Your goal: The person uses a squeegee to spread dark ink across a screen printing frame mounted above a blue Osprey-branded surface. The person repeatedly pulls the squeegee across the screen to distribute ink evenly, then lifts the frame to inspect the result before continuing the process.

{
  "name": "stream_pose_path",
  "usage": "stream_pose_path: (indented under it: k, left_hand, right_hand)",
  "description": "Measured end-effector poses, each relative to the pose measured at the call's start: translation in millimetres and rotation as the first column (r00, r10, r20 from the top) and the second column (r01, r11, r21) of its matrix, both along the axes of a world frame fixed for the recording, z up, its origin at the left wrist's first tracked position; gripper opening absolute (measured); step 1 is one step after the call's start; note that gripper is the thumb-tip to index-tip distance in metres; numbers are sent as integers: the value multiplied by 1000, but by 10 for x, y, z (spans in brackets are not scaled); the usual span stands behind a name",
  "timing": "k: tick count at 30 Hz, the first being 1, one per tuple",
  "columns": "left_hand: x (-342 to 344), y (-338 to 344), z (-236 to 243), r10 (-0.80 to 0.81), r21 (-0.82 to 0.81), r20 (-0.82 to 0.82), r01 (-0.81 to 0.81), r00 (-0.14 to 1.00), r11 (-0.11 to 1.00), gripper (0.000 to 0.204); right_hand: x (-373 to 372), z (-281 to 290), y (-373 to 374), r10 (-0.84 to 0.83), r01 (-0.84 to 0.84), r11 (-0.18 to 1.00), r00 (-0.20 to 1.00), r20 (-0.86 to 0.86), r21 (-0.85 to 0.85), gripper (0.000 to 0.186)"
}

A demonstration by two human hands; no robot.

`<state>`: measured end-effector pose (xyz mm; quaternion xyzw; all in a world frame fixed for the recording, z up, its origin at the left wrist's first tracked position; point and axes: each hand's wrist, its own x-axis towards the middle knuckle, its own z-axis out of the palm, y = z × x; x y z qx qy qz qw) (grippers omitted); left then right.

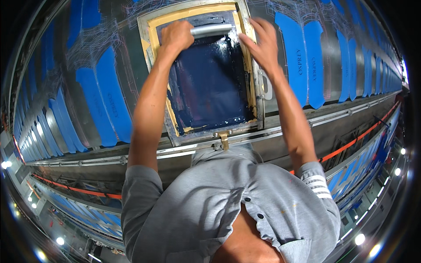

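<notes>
A printing screen (259, 98) lies in front of me, its metal frame lined inside with yellowish tape. Dark blue ink (206, 83) covers most of its mesh, wet and shiny at the upper right. Near the screen's far edge, my left hand (176, 37) is closed round the left end of a squeegee (212, 30) with a silver bar-shaped handle. My right hand (264, 44) hovers at the frame's upper right side, slightly blurred. Its thumb and fingers are spread, with the thumb close to the squeegee's right end, and nothing shows in its grasp.
Flat blue fabric pieces (105, 98) with dark print lie in pairs along the long dark table on both sides. A metal rail (324, 119) runs along the near edge, where a brass bracket (224, 139) meets the frame. An orange strip (357, 136) runs behind me.
</notes>
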<state>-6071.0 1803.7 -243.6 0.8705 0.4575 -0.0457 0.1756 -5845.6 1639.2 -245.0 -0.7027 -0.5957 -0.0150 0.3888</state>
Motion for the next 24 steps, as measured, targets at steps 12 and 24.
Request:
stream_pose_path:
  k: [12, 24]
  left_hand:
    - [-690, -1913, -513, 24, 166, 256, -69, 966, 984, 37]
    - [-591, -1667, -110, -10, -29, 8, 10, 1000, 1000, 36]
  right_hand:
    - [-860, -508, -813, 482, -376, 811, 864, 147, -447, 26]
    - [-762, -350, -660, 528, -379, 686, 847, 67, -621, 11]
